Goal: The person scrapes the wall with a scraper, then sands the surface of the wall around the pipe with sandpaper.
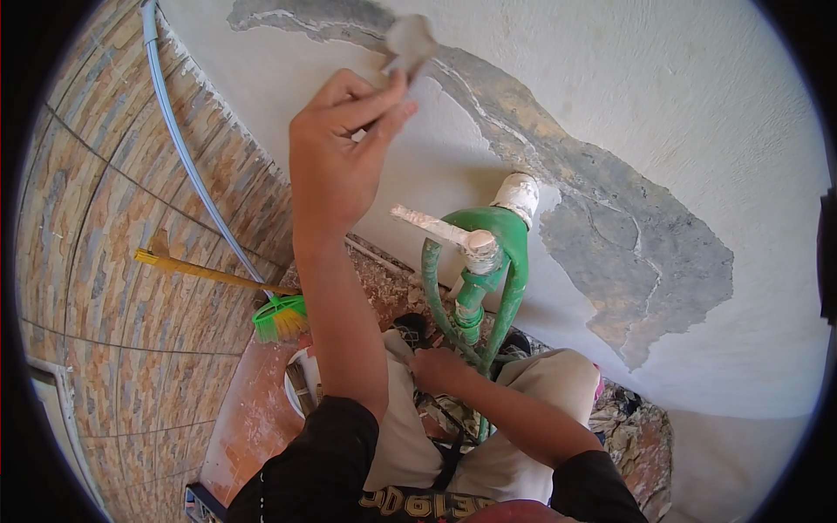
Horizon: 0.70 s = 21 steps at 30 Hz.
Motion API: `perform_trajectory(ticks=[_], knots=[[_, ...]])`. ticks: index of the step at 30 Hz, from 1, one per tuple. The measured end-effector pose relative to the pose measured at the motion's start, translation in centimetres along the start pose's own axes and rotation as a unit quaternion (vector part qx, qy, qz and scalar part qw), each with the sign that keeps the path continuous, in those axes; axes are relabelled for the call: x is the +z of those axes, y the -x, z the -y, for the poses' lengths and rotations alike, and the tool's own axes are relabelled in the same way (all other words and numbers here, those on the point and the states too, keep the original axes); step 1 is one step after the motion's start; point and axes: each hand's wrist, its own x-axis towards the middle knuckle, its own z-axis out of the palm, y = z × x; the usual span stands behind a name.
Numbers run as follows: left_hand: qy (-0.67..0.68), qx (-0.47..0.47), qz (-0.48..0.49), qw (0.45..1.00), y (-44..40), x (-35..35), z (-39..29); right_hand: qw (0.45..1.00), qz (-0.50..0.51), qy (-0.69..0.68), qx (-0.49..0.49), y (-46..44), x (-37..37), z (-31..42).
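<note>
My left hand is raised in front of the wall, its thumb and fingers pinching a small flat greyish piece. That piece is blurred, so its kind is unclear; it overlaps the upper end of a bare grey patch on the white wall. Low down by my knee, my right hand is closed, with a pale greyish thing at its fingertips that I cannot make out. Just beyond that hand stands a green pipe fitting with a white-crusted lever handle.
A white-smeared pipe stub joins the green fitting to the wall. To the left are a stone-patterned tiled wall, a blue-grey hose, a green broom head, a yellow stick and a bucket holding a brush. Flakes litter the floor.
</note>
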Motion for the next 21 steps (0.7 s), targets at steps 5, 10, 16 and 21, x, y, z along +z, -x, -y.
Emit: perform_trajectory(ticks=[5, 10, 16, 21], knots=[[-0.046, 0.107, 0.064, 0.991, -0.2, -0.9, 0.4, 1.000, -0.020, 0.008, -0.013, 0.2, 0.2, -0.4], [0.006, 0.062, -0.267, 0.962, -0.9, 0.2, 1.4, 1.000, 0.007, 0.003, 0.000, 0.2, -0.6, -0.2], [0.024, 0.022, -0.136, 0.990, -0.4, 2.4, 1.4, 1.000, 0.007, -0.002, -0.013, 0.3, -0.8, -0.2], [0.025, 0.020, 0.012, 0.999, 0.0, 0.2, 0.9, 1.000, 0.007, -0.011, -0.017, 0.7, -0.9, 0.2]])
